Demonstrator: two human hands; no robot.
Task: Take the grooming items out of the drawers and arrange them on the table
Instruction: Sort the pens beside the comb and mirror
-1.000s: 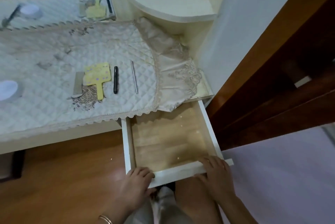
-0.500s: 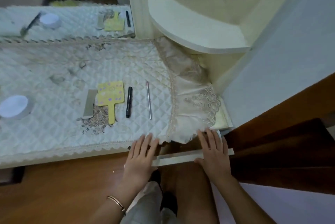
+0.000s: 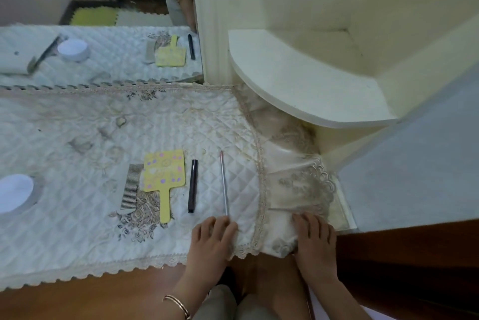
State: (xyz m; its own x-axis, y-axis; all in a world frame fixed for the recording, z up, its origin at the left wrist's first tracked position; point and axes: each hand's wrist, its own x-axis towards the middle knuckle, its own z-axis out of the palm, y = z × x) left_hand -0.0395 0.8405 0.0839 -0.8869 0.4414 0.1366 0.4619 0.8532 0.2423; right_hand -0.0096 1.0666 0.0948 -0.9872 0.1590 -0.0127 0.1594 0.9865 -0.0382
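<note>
Quilted cloth (image 3: 77, 229): comb (image 3: 131, 186), yellow hand mirror (image 3: 164, 172), black pen (image 3: 192, 185), metal rod (image 3: 224, 182). Left hand (image 3: 212, 239), right hand (image 3: 315, 239): flat, fingers open, holding nothing

- The drawer, open and bare a second ago and nearly pushed in half a second ago, is now out of sight beneath the lace-edged cloth (image 3: 298, 190).
- The left hand (image 3: 212, 239), earlier gripping the drawer front, now lies flat on the quilted table cover (image 3: 77, 216).
- The right hand (image 3: 315, 239) has likewise moved up, fingers spread on the cloth's hanging corner.
</note>
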